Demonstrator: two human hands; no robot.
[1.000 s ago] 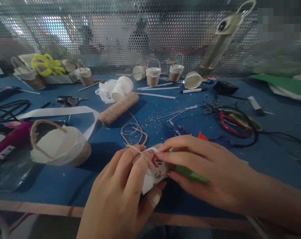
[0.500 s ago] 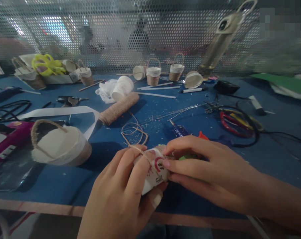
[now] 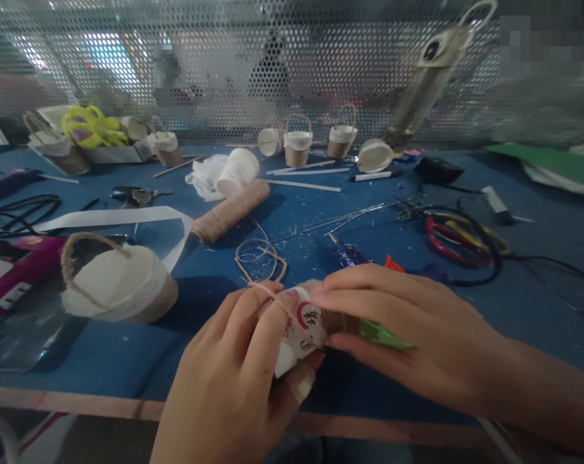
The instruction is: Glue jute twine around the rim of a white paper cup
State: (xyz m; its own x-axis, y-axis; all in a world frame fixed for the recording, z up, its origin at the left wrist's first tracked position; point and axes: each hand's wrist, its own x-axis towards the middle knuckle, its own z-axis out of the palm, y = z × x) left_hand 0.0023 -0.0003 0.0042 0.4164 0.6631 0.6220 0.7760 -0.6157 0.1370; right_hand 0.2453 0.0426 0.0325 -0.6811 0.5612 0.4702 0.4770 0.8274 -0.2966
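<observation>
Paper cup (image 3: 304,325), white with red print, lies on its side in the left hand (image 3: 234,380), whose fingers curl over it from above while the thumb presses from below. The cup sits low in the middle of the view, just above the near edge of the table (image 3: 514,303). Brown twine (image 3: 260,258) crosses the left fingers, wraps the cup's far end and runs back in loose loops on the table towards a spool (image 3: 229,211).

The right hand (image 3: 408,335) comes in from the right, its fingertips resting on the twine-wrapped part of the cup. Its fingers and thumb close on a green piece (image 3: 383,335) that pokes out beneath them; what it is I cannot tell.

To the left a basket (image 3: 118,280) with a twine handle lies tipped over, a white ribbon (image 3: 113,217) curving behind it and a purple glue gun (image 3: 21,264) beside it. Pliers (image 3: 454,238) with red and yellow grips lie to the right among black cables. Small baskets (image 3: 297,142) stand at the back before a mesh screen (image 3: 272,64).
</observation>
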